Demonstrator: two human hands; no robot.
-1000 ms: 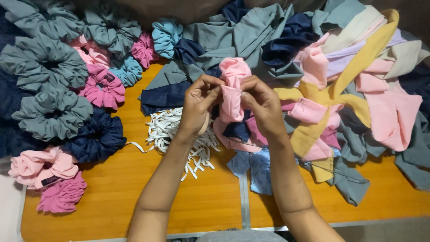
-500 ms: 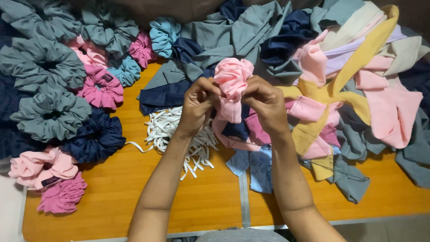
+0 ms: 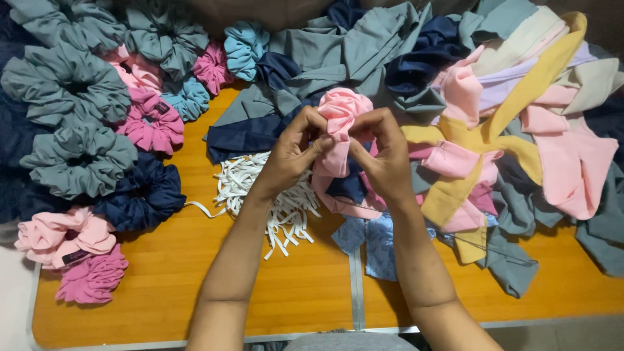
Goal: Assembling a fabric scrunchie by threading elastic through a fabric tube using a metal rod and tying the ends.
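The pink fabric tube (image 3: 339,130), held above the white elastic strips (image 3: 260,195), now bunches fuller on top than before. Left hand (image 3: 292,153) and right hand (image 3: 383,156) pinch it between thumbs and curled fingers, wrists angled inward.

Pink fabric tube (image 3: 339,130) between both hands' grip.

Bunched light-pink fabric tube (image 3: 339,123), upright

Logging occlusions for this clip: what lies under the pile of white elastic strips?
The white elastic strips rest on the orange wooden table. The left hand covers their upper right part, so anything beneath there cannot be seen.
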